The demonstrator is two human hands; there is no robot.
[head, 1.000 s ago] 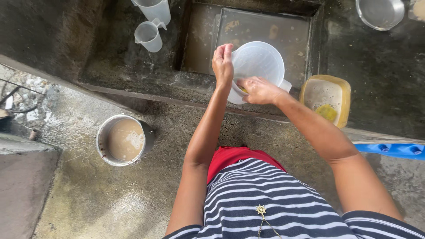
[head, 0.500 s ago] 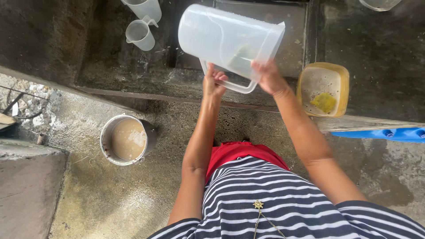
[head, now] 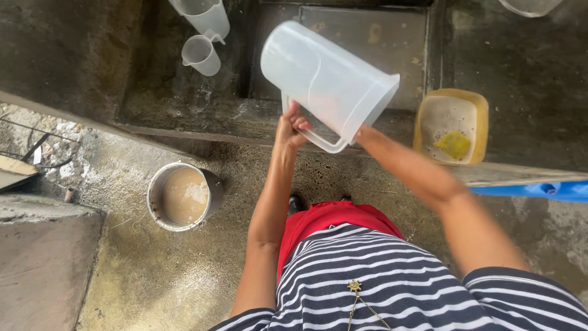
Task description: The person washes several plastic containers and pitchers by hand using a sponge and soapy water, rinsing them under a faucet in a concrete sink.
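Observation:
A large clear plastic jug (head: 318,73) is tilted on its side in the air above the dark concrete sink (head: 184,110), with its mouth to the lower right. My left hand (head: 291,127) grips its handle from below. My right hand (head: 366,132) is at the jug's rim and is mostly hidden behind it. The jug looks empty.
Two smaller clear jugs (head: 201,54) stand in the sink at upper left. A yellow tub (head: 478,104) with soapy water and a sponge sits on the ledge at right. A metal pot (head: 182,196) of cloudy brown water stands on the floor. A blue pipe (head: 539,190) lies at right.
The jug was lifted off the sink bottom, turned on its side and brought closer to me. My left hand moved from its rim to the handle.

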